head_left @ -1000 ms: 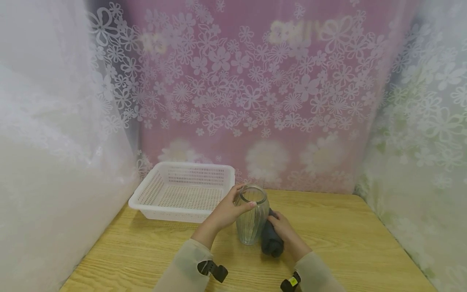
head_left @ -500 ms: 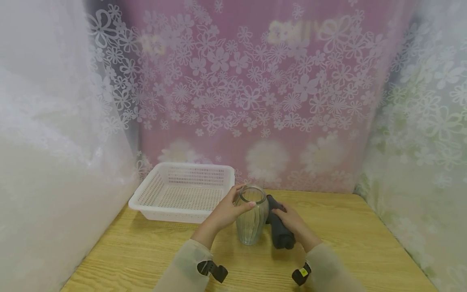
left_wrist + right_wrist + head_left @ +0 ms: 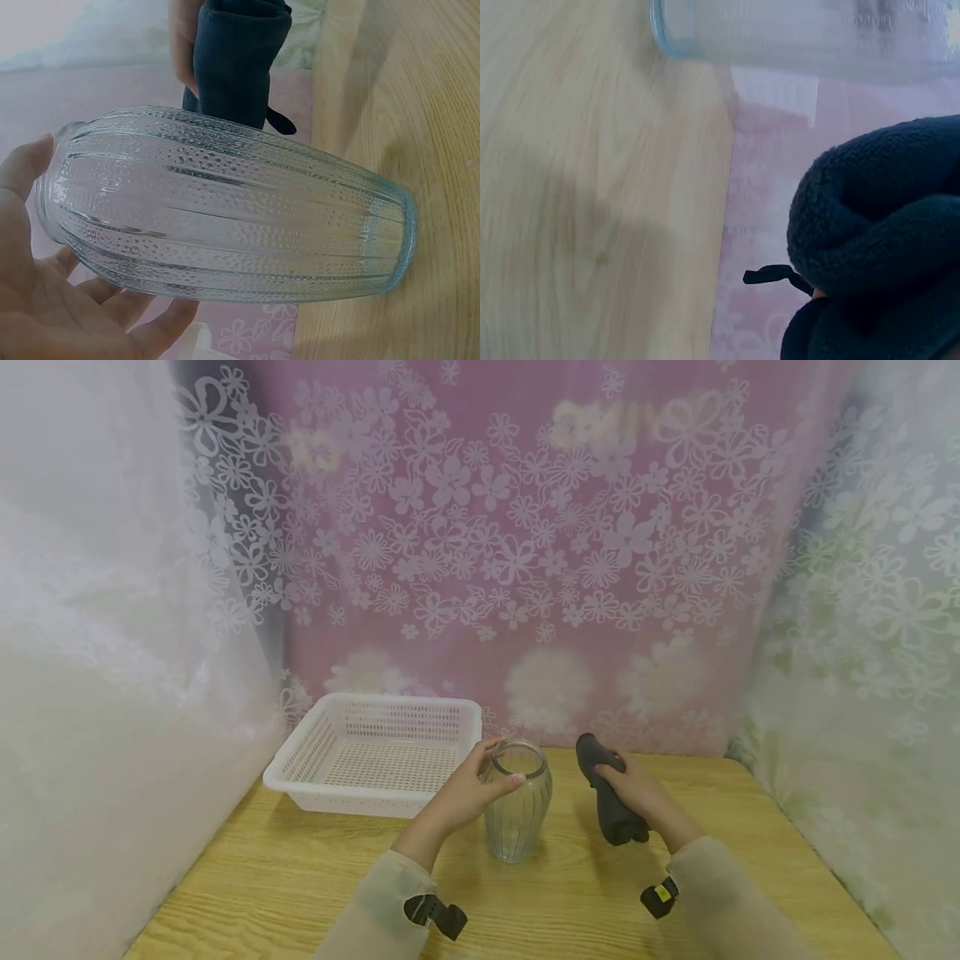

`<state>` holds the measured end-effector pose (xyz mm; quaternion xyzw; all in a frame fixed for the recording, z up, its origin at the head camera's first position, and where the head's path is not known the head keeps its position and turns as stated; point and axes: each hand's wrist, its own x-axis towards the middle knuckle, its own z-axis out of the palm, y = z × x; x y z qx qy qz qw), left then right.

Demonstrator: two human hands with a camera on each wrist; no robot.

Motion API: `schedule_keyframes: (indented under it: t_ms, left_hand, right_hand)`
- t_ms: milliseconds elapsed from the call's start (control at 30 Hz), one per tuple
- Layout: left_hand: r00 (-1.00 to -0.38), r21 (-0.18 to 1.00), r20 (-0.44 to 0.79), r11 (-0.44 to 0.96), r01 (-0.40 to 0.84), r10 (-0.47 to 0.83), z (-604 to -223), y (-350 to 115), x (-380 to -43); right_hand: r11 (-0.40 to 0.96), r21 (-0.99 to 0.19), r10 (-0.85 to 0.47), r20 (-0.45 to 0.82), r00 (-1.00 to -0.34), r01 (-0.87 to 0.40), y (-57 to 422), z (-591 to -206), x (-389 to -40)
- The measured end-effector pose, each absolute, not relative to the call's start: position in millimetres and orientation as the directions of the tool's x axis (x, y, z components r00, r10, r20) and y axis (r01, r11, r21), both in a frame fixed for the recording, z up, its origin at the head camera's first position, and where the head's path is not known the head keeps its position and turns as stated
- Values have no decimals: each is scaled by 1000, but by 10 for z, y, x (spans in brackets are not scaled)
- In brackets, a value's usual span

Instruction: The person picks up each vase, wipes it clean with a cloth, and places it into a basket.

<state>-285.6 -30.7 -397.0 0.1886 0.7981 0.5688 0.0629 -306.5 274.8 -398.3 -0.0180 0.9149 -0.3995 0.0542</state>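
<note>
A clear ribbed glass vase (image 3: 517, 831) stands upright on the wooden table, mouth up. My left hand (image 3: 467, 792) holds it around the neck and shoulder, thumb on the near side; in the left wrist view the vase (image 3: 225, 210) shows its dotted, grooved wall. To its right, my right hand (image 3: 643, 792) grips a dark, rolled-up fleecy towel (image 3: 617, 822) around its middle. The towel is raised over the table and tilted, its upper end leaning left. Close up in the right wrist view, the towel (image 3: 900, 165) shows soft folds and a small dark loop (image 3: 772, 274).
A white slotted plastic basket (image 3: 375, 802) sits at the back left, close beside the left hand. Flower-printed curtains (image 3: 517, 527) hang behind the wooden table (image 3: 525, 910) and at both sides.
My right hand has carried the rolled towel up and to the right, away from the vase, tilting it further. The left hand and the vase have stayed in place.
</note>
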Motion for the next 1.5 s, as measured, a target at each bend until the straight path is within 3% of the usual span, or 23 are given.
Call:
schedule_keyframes:
  t_ms: [467, 867, 1500]
  left_hand:
    - [-923, 928, 112, 293, 229, 369, -3975, -299, -2871]
    - [-922, 927, 114, 294, 232, 371, -3974, -303, -2887]
    - [-921, 928, 111, 293, 231, 374, -4005, -268, -2873]
  right_hand:
    - [869, -450, -155, 145, -977, -205, 3185, -4032, -3260]
    - [930, -269, -227, 110, -968, -249, 3456, -4277, -3354]
    - [950, -213, -220, 71, -973, -230, 3604, -4549, -3290]
